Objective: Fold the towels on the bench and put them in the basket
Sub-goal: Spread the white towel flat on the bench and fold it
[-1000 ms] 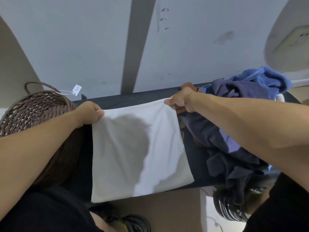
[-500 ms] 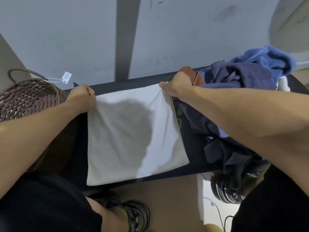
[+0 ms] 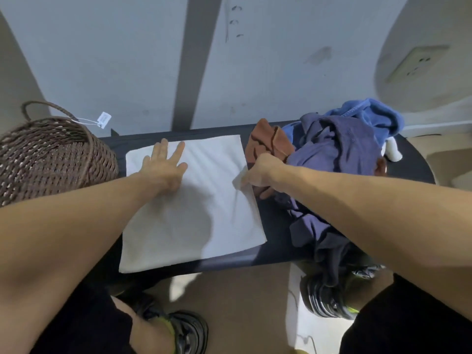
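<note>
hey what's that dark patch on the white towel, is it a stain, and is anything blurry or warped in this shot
Head view: the dark patch on the white towel looks like a soft cast shadow, not a stain; the right hand pinching the towel's edge is slightly motion-blurred, while the left hand lying flat looks sharper; wide-angle distortion curves the bench and bends the wall at the frame edges.

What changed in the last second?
The left hand let go of the towel's corner and now presses flat on it. The right hand slid from the far corner down the right edge, still pinching. The towel now lies on the bench. Basket and pile unchanged.
</note>
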A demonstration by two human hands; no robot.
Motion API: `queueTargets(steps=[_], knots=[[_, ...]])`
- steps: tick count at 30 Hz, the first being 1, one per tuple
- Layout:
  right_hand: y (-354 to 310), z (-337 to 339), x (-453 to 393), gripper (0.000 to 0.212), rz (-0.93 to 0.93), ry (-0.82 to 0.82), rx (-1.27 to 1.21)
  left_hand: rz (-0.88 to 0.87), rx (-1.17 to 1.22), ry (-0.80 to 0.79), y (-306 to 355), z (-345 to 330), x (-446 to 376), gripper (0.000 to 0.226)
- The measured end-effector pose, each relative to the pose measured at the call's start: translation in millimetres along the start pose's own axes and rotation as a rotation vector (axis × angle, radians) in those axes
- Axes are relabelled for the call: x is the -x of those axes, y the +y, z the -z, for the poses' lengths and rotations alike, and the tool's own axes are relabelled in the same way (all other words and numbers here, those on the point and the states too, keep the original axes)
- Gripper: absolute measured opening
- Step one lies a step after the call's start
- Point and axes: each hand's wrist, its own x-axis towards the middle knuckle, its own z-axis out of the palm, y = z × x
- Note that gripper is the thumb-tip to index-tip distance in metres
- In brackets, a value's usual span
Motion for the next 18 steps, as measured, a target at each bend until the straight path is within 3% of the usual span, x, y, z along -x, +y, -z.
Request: queueTargets(steps=[3,5,7,10,14,18], knots=[[25.8,-19.7,19.7,0.026,-0.026,-0.112,0.037,0.017,0.040,0.041,8.0,-3.7,5.2,0.059],[44.0,-34.7,33.9,0.010,-0.015,-0.058,0.114,-0.012,0.028,0.104,6.2,-1.5,8.9,0.060],[52.6,-45.2,44.7,0.011,-0.013,-0.044,0.206,-0.019,0.005,0.177,-0.1,6.5,14.8,0.060],[60.0,-48.9,57.3,0.022,-0.073,-0.109,0.064,0.013,-0.027,0.199,1.8,21.3,37.5,0.042],[66.6,-45.9,70.1,0.014,-0.031,0.013,-0.148,-0.100,-0.007,0.026,24.8,27.1,84.5,0.021],[76.8,-49.8,71.6,0.022,-0.017,0.055,-0.212,-0.232,-0.056,-0.121,36.2,1.7,132.8,0.027]])
